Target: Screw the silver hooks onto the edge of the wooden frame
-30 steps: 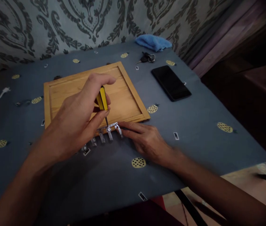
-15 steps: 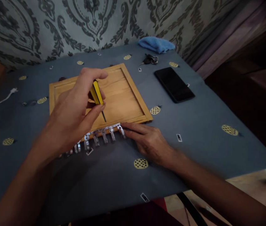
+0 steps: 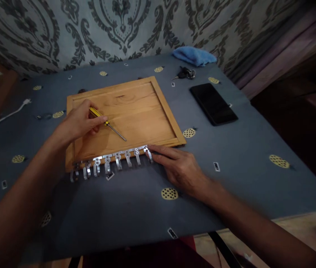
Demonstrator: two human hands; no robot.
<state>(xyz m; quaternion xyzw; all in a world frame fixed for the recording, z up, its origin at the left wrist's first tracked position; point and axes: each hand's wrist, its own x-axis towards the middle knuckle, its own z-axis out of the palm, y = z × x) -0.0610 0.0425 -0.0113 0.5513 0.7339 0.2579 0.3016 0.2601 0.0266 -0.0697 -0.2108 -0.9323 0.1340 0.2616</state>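
My left hand [image 3: 81,121] is closed around the yellow handle of a screwdriver [image 3: 116,131], low over the left part of a framed wooden board [image 3: 135,111]. The screwdriver's metal shaft slants down to the right, its tip close above the panel. Along the board's near edge runs a silver hook rail [image 3: 113,155] with several metal hooks hanging over the side. At the rail's right end, my right hand [image 3: 182,165] has its thumb side and fingertips pressed against the last hook. Screw heads show on some hooks.
On the patterned tablecloth [image 3: 135,212], a black phone [image 3: 214,104] lies right of the board. Keys [image 3: 184,73] and a blue cloth [image 3: 194,56] are behind it. A white cable [image 3: 3,119] curves along the left. A patterned curtain [image 3: 135,29] borders the far edge.
My left hand has moved back and left, away from the rail, and the screwdriver now lies more slanted in it. My right hand stays at the rail's end; the view shifted slightly.
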